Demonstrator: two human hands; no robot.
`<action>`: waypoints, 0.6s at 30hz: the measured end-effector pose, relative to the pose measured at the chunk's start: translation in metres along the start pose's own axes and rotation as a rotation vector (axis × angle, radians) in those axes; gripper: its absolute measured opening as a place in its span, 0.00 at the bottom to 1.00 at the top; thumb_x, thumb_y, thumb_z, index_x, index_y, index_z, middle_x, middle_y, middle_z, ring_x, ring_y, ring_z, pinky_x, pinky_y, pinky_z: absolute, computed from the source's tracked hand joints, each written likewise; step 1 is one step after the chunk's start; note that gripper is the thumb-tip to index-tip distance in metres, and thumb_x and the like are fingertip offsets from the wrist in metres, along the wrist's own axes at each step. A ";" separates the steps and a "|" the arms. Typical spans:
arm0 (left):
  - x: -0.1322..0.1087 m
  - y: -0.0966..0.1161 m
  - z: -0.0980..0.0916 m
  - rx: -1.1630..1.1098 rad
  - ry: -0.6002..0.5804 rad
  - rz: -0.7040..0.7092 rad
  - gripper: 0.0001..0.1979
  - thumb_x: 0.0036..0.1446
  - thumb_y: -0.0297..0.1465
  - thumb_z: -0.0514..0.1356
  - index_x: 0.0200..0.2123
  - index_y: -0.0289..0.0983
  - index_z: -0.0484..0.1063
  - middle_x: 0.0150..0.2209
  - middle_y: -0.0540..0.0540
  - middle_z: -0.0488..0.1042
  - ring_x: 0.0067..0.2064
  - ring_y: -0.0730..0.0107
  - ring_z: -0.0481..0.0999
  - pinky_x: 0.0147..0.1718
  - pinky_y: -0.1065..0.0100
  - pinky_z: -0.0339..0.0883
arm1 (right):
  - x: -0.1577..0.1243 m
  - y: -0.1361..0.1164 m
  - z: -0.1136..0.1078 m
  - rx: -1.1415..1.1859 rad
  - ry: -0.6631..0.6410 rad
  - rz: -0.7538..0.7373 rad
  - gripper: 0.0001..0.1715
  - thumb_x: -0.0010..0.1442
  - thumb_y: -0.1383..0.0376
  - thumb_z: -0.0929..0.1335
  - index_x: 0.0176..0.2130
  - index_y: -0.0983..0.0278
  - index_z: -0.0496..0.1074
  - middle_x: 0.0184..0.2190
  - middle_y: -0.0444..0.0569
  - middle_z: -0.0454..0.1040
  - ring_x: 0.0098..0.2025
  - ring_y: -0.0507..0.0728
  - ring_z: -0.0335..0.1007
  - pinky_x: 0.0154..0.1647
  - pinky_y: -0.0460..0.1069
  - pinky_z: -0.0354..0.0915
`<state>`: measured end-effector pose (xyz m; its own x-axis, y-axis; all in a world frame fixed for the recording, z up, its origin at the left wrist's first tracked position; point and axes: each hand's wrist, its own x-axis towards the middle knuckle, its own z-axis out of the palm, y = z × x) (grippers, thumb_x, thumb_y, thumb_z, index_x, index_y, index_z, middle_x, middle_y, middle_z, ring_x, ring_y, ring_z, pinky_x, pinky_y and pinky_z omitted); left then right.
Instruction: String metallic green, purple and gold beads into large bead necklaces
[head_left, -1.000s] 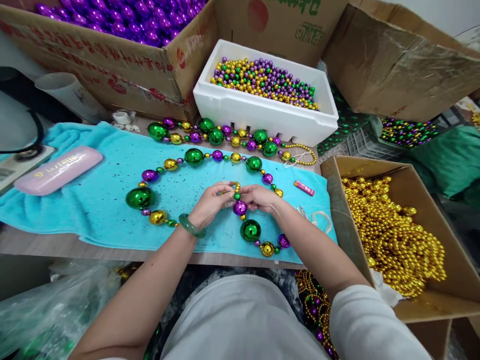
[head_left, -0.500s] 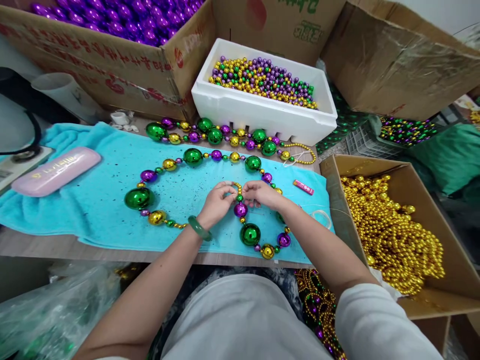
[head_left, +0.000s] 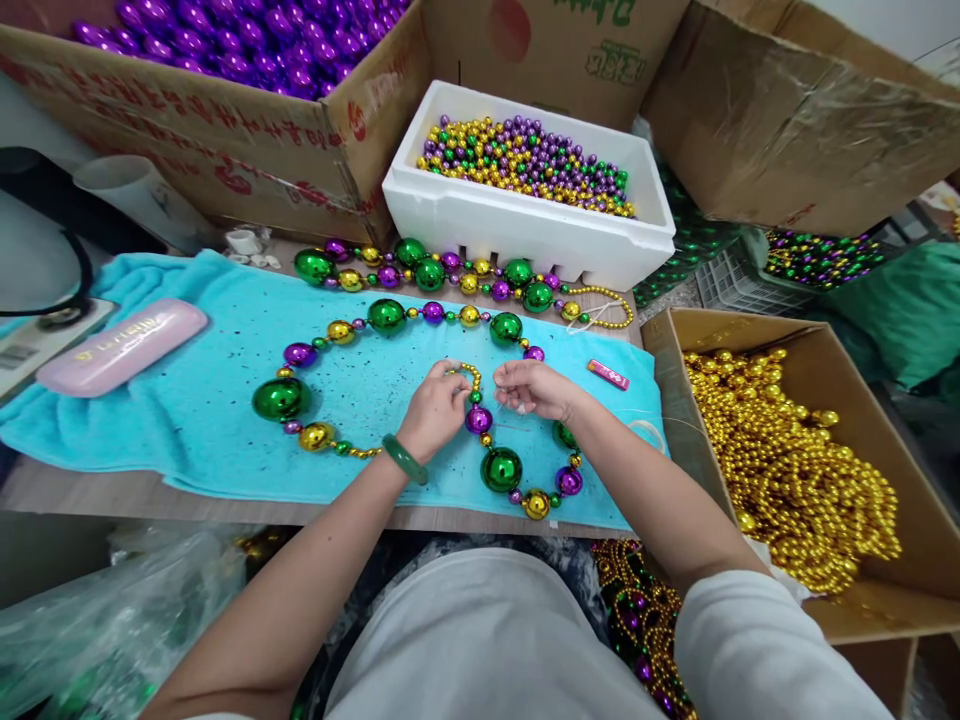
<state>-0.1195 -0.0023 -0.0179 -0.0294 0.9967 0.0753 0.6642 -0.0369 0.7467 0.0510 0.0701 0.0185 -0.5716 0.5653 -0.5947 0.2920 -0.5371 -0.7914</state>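
A turquoise cloth towel (head_left: pixel 225 440) lies on the grey wooden table (head_left: pixel 97 492). On it, left, rests an oblong pink case (head_left: pixel 124 345); at centre, a looped strand of round green, gold and purple beads (head_left: pixel 281 399), the bare left hand (head_left: pixel 437 405) and bare right hand (head_left: pixel 536 390) at its near side; right, a small rectangular pink packet (head_left: pixel 608 375). Behind the loop lies a doubled multicoloured bead strand (head_left: pixel 430 274), then a white foam box (head_left: pixel 450 215). Brown cardboard boxes stand rear left (head_left: pixel 225 140), holding purple beads (head_left: pixel 262 40), and right (head_left: pixel 847 400), holding gold beads (head_left: pixel 810 500).
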 end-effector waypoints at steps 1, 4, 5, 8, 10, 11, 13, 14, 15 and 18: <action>-0.001 0.000 0.001 0.031 0.004 0.010 0.10 0.54 0.24 0.52 0.28 0.37 0.72 0.46 0.41 0.69 0.53 0.58 0.69 0.51 0.62 0.63 | 0.002 0.002 0.000 -0.066 0.037 0.019 0.07 0.50 0.64 0.66 0.28 0.63 0.61 0.17 0.40 0.64 0.15 0.47 0.51 0.14 0.42 0.42; -0.005 -0.001 0.003 0.171 -0.028 0.016 0.13 0.57 0.25 0.49 0.30 0.37 0.73 0.42 0.41 0.69 0.44 0.59 0.72 0.44 0.62 0.65 | 0.010 0.008 0.001 -0.556 0.272 -0.017 0.02 0.52 0.68 0.65 0.27 0.64 0.66 0.18 0.42 0.64 0.18 0.48 0.56 0.19 0.43 0.51; -0.006 -0.002 0.004 0.234 -0.050 0.015 0.14 0.57 0.24 0.48 0.31 0.37 0.73 0.39 0.41 0.70 0.41 0.60 0.71 0.41 0.62 0.65 | 0.013 0.010 0.002 -0.716 0.347 -0.038 0.03 0.51 0.69 0.65 0.27 0.65 0.68 0.21 0.44 0.68 0.22 0.49 0.61 0.22 0.44 0.55; -0.009 -0.005 0.005 0.394 -0.082 0.021 0.15 0.56 0.22 0.48 0.30 0.38 0.73 0.34 0.41 0.69 0.38 0.60 0.70 0.37 0.62 0.62 | 0.020 0.014 0.002 -0.930 0.452 -0.057 0.07 0.50 0.72 0.64 0.28 0.66 0.73 0.30 0.51 0.76 0.35 0.55 0.70 0.32 0.45 0.60; -0.009 -0.009 0.004 0.419 -0.077 0.035 0.14 0.57 0.24 0.48 0.30 0.38 0.73 0.34 0.41 0.69 0.38 0.59 0.70 0.37 0.62 0.62 | 0.023 0.017 0.003 -0.953 0.455 -0.042 0.10 0.50 0.72 0.64 0.30 0.65 0.75 0.32 0.52 0.77 0.37 0.57 0.71 0.34 0.46 0.61; -0.009 -0.011 0.003 0.413 -0.072 0.040 0.14 0.58 0.25 0.48 0.31 0.38 0.73 0.34 0.41 0.69 0.38 0.59 0.70 0.38 0.62 0.62 | 0.024 0.017 0.003 -0.970 0.457 -0.036 0.11 0.50 0.72 0.64 0.31 0.65 0.75 0.33 0.53 0.78 0.38 0.58 0.72 0.35 0.47 0.62; -0.009 -0.014 0.000 0.415 -0.070 0.052 0.13 0.59 0.27 0.48 0.31 0.38 0.73 0.34 0.41 0.69 0.39 0.58 0.70 0.38 0.61 0.62 | 0.025 0.018 0.003 -0.999 0.469 -0.021 0.12 0.51 0.71 0.64 0.33 0.65 0.76 0.34 0.54 0.78 0.39 0.59 0.72 0.36 0.47 0.62; -0.009 -0.015 -0.001 0.435 -0.074 0.058 0.13 0.59 0.26 0.48 0.30 0.38 0.72 0.34 0.41 0.70 0.39 0.57 0.70 0.38 0.61 0.62 | 0.026 0.019 0.003 -1.011 0.477 -0.012 0.12 0.51 0.71 0.64 0.34 0.65 0.77 0.35 0.55 0.78 0.40 0.59 0.73 0.37 0.48 0.63; -0.010 -0.016 -0.002 0.462 -0.082 0.066 0.13 0.58 0.26 0.48 0.29 0.38 0.72 0.33 0.40 0.70 0.39 0.57 0.70 0.38 0.61 0.62 | 0.026 0.019 0.003 -1.022 0.485 -0.004 0.13 0.51 0.71 0.64 0.34 0.65 0.77 0.36 0.56 0.78 0.41 0.60 0.73 0.38 0.48 0.63; -0.011 -0.020 -0.004 0.475 -0.092 0.066 0.14 0.58 0.26 0.48 0.28 0.38 0.72 0.33 0.40 0.71 0.39 0.57 0.71 0.38 0.61 0.62 | 0.027 0.020 0.002 -1.043 0.490 0.006 0.13 0.51 0.71 0.64 0.35 0.66 0.77 0.37 0.57 0.78 0.41 0.61 0.73 0.39 0.49 0.63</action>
<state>-0.1360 -0.0124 -0.0310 0.0763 0.9964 0.0380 0.9303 -0.0848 0.3569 0.0394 0.0733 -0.0134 -0.2754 0.8699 -0.4091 0.9166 0.1093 -0.3846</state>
